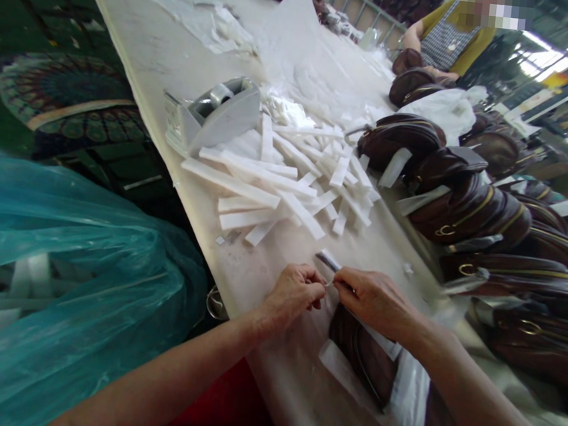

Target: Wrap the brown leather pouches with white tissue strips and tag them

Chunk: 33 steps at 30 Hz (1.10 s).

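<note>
My left hand point(301, 289) is closed in a pinch above the table, fingertips close to those of my right hand. Between them shows a thin whitish bit point(328, 283), too small to name. My right hand point(374, 303) is closed too, its fingers bent over something mostly hidden. A narrow shiny strip or tool point(327, 261) sticks out beyond its fingers; its kind is unclear. Under my right hand and forearm lies a dark brown leather bag point(367, 365), with white wrapping point(409, 399) around part of it. Just beyond my hands is a loose pile of white strips point(286, 186).
A grey tape dispenser point(223, 113) stands by the table's left edge. Several brown bags point(470, 211) are heaped along the right. A turquoise plastic sack point(84, 254) hangs at the left, near a patterned stool point(73, 102). Another person point(448, 41) works at the far side.
</note>
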Tool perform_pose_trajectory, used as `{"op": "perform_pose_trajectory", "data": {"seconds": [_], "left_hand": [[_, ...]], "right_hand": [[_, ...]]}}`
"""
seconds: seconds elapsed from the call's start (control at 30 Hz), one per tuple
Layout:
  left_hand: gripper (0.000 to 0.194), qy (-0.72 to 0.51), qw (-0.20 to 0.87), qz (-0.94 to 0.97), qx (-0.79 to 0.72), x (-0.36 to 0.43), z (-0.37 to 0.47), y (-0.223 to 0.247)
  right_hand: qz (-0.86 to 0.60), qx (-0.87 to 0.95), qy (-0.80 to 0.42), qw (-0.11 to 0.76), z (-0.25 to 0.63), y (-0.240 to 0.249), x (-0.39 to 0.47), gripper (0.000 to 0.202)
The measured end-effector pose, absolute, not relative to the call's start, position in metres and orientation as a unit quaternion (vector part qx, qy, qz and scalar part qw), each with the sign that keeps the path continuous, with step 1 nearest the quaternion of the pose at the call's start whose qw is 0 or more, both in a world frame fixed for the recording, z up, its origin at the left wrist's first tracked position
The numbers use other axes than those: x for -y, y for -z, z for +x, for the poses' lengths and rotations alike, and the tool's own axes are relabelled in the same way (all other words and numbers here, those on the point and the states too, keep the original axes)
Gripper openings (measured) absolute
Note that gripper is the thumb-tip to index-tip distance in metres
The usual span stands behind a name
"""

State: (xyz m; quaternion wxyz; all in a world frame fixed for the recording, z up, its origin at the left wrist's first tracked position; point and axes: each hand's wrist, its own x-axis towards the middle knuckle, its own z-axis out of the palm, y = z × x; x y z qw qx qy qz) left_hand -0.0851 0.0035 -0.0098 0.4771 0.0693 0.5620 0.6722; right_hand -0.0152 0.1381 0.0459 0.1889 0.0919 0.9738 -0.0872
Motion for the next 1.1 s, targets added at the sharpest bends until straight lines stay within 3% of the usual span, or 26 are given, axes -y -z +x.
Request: {"op": "perform_pose_trajectory", "data": {"seconds": [0.7,1.1], "left_hand": [[0.012,-0.769,0.477,-0.039,-0.424,-0.020,-0.086,0.012],[0.009,-0.764,0.556,-0.071,-0.319,-0.016,-0.093,0.009]], "right_hand": [[0.157,-0.966,0.069,0.194,-0.019,-0.050,-0.133,0.017],[0.160,-0.970,0.112,0.147,-0.014,-0.051,-0.132,0.019]]}}
